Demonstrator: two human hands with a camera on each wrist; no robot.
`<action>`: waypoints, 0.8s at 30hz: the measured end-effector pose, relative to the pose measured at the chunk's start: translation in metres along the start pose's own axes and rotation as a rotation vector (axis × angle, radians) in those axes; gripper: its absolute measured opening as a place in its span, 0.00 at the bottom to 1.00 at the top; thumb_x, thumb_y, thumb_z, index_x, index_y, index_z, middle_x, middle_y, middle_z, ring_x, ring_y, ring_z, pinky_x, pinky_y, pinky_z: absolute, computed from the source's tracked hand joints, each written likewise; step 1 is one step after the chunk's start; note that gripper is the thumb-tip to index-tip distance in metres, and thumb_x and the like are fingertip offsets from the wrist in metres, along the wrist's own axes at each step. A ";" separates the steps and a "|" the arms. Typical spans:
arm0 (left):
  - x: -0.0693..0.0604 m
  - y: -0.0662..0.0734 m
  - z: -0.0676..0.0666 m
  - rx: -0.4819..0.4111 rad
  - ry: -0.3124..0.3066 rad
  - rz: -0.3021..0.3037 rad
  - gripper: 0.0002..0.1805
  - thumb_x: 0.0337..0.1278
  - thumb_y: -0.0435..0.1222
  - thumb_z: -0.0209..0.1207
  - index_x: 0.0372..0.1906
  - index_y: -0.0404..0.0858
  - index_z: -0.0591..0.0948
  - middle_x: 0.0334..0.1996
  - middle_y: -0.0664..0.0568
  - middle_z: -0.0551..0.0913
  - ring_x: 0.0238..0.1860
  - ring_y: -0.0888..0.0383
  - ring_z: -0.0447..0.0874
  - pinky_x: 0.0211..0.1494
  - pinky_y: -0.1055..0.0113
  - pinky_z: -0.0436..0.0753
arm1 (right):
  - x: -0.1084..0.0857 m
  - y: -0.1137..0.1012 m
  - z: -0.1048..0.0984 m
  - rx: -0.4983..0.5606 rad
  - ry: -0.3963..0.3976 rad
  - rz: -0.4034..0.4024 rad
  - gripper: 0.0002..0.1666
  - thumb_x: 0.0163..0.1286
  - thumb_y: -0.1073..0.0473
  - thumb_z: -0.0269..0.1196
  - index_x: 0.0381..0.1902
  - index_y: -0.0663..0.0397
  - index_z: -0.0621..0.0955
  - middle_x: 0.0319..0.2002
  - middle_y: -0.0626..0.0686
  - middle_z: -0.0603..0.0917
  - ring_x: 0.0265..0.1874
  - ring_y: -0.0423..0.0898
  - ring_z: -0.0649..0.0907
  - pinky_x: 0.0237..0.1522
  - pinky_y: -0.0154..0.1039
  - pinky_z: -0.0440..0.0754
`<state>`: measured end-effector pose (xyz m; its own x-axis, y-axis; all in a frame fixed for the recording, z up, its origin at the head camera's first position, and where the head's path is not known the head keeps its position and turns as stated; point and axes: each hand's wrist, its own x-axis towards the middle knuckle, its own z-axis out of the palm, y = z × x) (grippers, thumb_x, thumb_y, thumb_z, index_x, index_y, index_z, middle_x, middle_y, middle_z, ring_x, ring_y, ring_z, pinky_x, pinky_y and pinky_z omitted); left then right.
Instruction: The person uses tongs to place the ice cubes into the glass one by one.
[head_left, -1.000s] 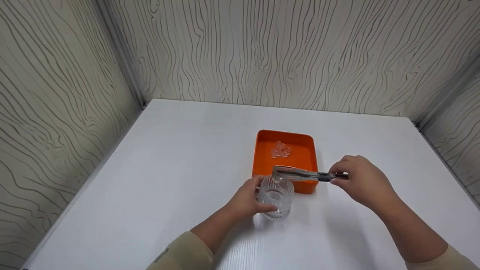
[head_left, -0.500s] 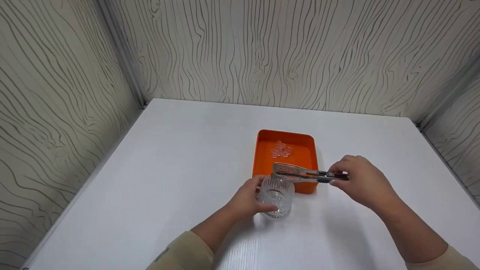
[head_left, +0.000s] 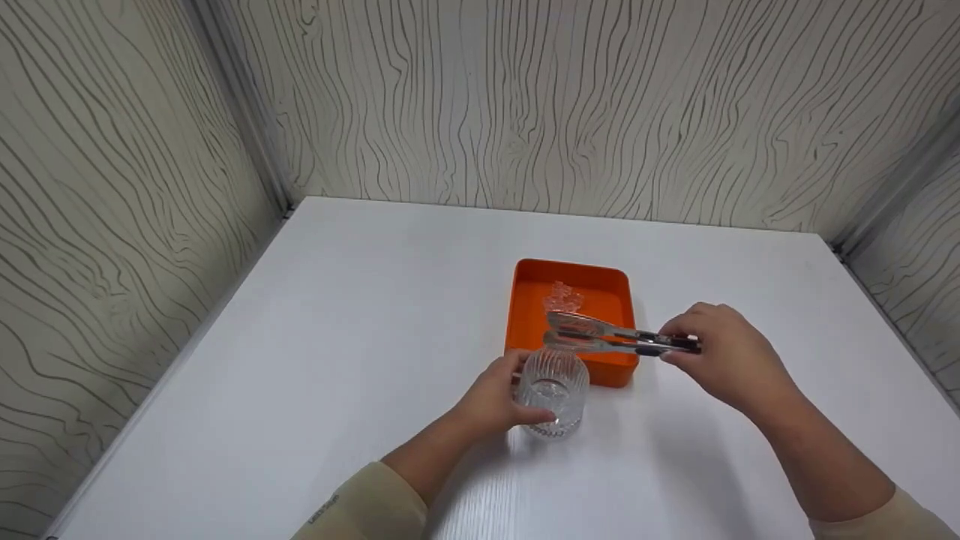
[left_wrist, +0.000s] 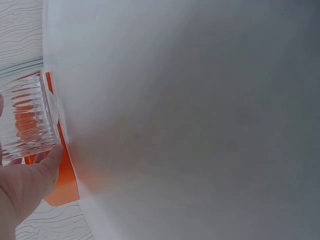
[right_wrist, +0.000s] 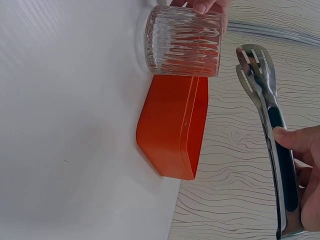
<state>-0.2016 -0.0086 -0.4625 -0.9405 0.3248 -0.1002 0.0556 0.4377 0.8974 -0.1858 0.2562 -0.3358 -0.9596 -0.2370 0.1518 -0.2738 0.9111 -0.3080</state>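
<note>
A: Starting at the right-hand grip (head_left: 724, 356); curled round what?

B: Round long silver metal tongs with dark handle inlays (right_wrist: 285, 175); firmly enough, by the look, to leave the tongs' heads only slightly parted; nothing to be seen between.

A: Pointing which way?

B: Leftward from the right-hand grip, roughly level along the long axis; above the rim of a clear ribbed glass tumbler (head_left: 562, 397), without touching; the latter upright on the white tabletop (head_left: 360, 315), with the left-hand grip (head_left: 487, 405) wrapped partway round its side.

A: And farther out?

B: Just behind the tumbler, an open orange rectangular tray (head_left: 616, 373); inside, toward the back, a small heap of clear pieces (head_left: 562, 297).

A: Nearer to which grip?

B: To the left-hand one, in the head view; from the tongs, just beyond the heads; off to the side of the long axis, not in line with it.
</note>
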 end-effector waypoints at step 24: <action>-0.001 0.000 0.001 0.041 0.016 -0.006 0.40 0.32 0.47 0.73 0.56 0.57 0.66 0.50 0.64 0.72 0.53 0.58 0.71 0.57 0.56 0.74 | 0.026 0.029 0.027 -0.050 0.118 0.124 0.10 0.56 0.61 0.66 0.37 0.57 0.82 0.33 0.56 0.78 0.34 0.54 0.72 0.30 0.48 0.74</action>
<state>-0.2004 -0.0084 -0.4625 -0.9460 0.3091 -0.0982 0.0636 0.4735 0.8785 -0.2208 0.2674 -0.3658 -0.9706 -0.0836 0.2259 -0.1479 0.9472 -0.2846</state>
